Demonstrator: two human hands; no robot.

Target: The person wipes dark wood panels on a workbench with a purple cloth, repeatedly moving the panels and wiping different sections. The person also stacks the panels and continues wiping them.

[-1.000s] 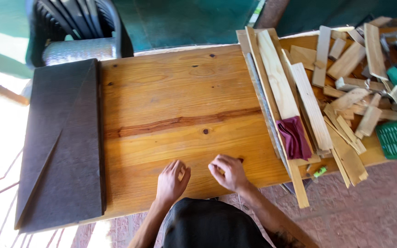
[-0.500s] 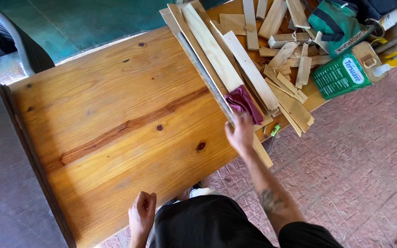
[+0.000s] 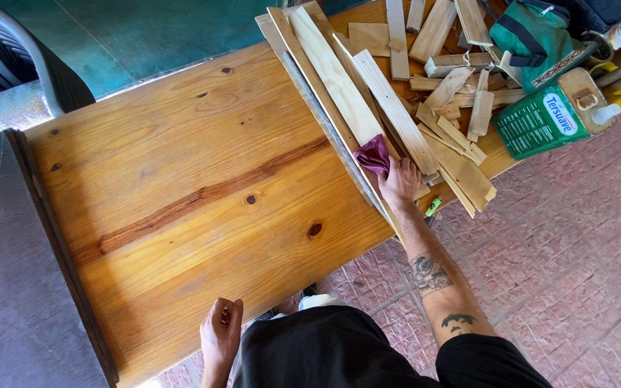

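My right hand (image 3: 399,183) reaches out to the right and its fingers rest on a dark red cloth (image 3: 372,154) that lies on long wooden slats (image 3: 339,86). The fingers pinch the cloth's near edge. My left hand (image 3: 221,335) sits at the near edge of the large varnished pine board (image 3: 188,187), fingers curled loosely, holding nothing. The board lies flat in front of me with a reddish grain streak and dark knots.
A heap of short wood offcuts (image 3: 454,115) lies right of the slats. Beyond it are a green rectangular can (image 3: 546,117), a green bag (image 3: 533,36) and a yellow-tipped bottle (image 3: 612,108). A dark panel (image 3: 8,287) borders the board's left; a chair (image 3: 8,65) stands beyond.
My right hand has stretched from the board's near edge out to the red cloth on the slats. My left hand stays at the board's edge. My view has swung right.
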